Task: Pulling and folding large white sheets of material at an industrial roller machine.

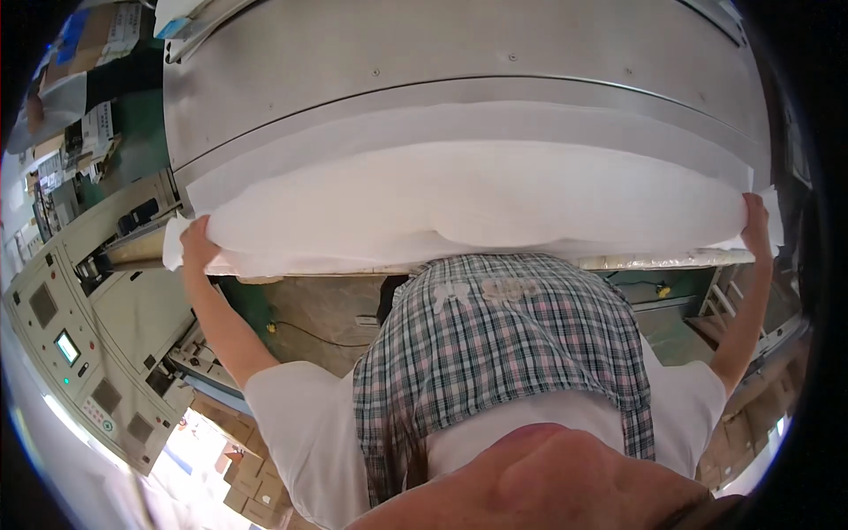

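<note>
A wide white sheet, paper or thin cloth, spreads across the front of a flat metal machine bed. Its middle bulges in a soft fold toward my checked apron. At the sheet's left end, my left hand is closed on the edge, with a loose white corner sticking out beside it. The opposite end is gripped by my right hand, where another white flap shows past the fingers. Both arms are stretched wide apart. A thinner, greyer layer shows behind the bulging sheet.
Beyond the sheet rises a grey metal panel with screws. A pale control cabinet with a small lit screen stands to the left. Cartons are stacked at lower left. A dark cable lies on the floor below the bed.
</note>
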The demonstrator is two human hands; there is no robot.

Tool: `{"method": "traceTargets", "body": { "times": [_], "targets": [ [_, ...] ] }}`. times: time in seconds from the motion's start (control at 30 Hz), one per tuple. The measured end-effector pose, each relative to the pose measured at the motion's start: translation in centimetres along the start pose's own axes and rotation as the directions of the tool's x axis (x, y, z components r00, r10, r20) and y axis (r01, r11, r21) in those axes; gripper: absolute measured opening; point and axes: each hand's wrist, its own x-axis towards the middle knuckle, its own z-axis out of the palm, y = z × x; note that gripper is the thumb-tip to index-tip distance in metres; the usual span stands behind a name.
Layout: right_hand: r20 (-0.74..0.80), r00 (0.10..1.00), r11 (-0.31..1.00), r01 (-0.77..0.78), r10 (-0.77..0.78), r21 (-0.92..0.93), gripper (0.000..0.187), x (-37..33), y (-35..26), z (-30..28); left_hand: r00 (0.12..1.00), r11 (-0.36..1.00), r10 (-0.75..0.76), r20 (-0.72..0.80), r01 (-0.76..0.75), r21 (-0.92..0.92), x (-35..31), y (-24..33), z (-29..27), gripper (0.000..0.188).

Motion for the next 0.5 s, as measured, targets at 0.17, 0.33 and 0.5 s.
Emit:
{"method": "traceTargets", "body": {
  "times": [0.17,0.33,0.5],
  "targets": [
    [0.369,0.928,0.988,0.011,0.048,-0.154,0.056,9.6,3.1,-0.1,0.879,0.994,-0.104,0.465,0.103,0.029,9.4,0.4,-5.5,0.068],
    [0.698,0.664,0.961,-0.132,0.266,-0.241,0.076,19.9,-0.4,-0.3,0.836,0.942,-0.046,0.547,-0.146,0.302,17.1,0.6,-6.4,0.063],
    [0.527,0.810,0.966,-0.201,0.256,-0.160,0.060,9.8,17.2,2.4,0.903,0.947,0.252,0.348,-0.304,0.104,15.2,7.8,-6.3,0.046]
  ]
}}
